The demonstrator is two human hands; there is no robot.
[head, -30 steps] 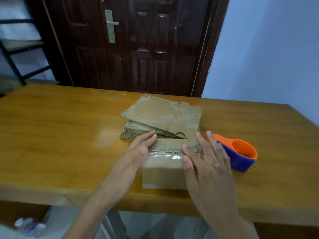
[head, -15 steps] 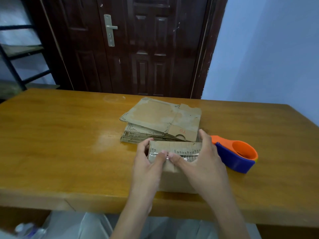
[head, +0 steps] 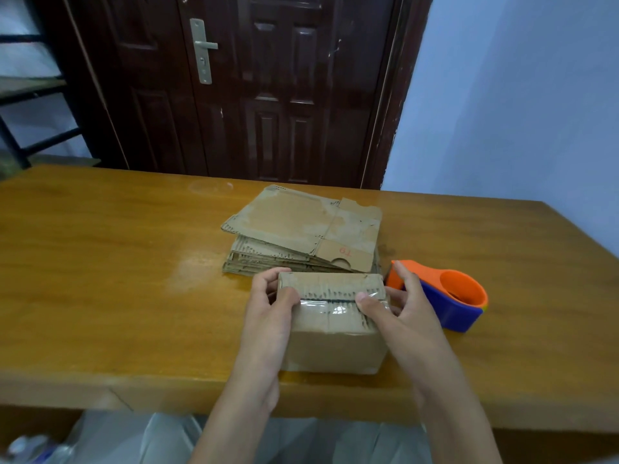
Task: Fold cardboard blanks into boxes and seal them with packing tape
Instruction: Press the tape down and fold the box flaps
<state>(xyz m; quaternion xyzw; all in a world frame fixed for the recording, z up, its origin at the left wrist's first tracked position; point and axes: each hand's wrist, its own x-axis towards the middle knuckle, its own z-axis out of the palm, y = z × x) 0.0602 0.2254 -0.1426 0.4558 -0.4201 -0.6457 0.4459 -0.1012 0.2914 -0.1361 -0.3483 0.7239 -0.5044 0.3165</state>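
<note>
A small folded cardboard box (head: 331, 346) stands on the wooden table (head: 100, 262) near its front edge, with clear packing tape (head: 335, 309) across its top seam. My left hand (head: 268, 316) grips the box's left end, thumb on the tape and fingers curled behind. My right hand (head: 402, 316) grips the right end, thumb pressing the tape. Behind the box lies a stack of flat cardboard blanks (head: 301, 229). An orange and blue tape dispenser (head: 452, 296) sits just right of my right hand.
A dark wooden door (head: 251, 88) stands beyond the table's far edge, with a pale blue wall (head: 519, 95) to its right. A black metal shelf frame (head: 26, 95) shows at far left. Plastic bags (head: 134, 440) lie below the table's front edge.
Both hands went from lying flat on the box's top to gripping its two ends with thumbs on the taped seam. The box has tipped up slightly and shifted a little to the right.
</note>
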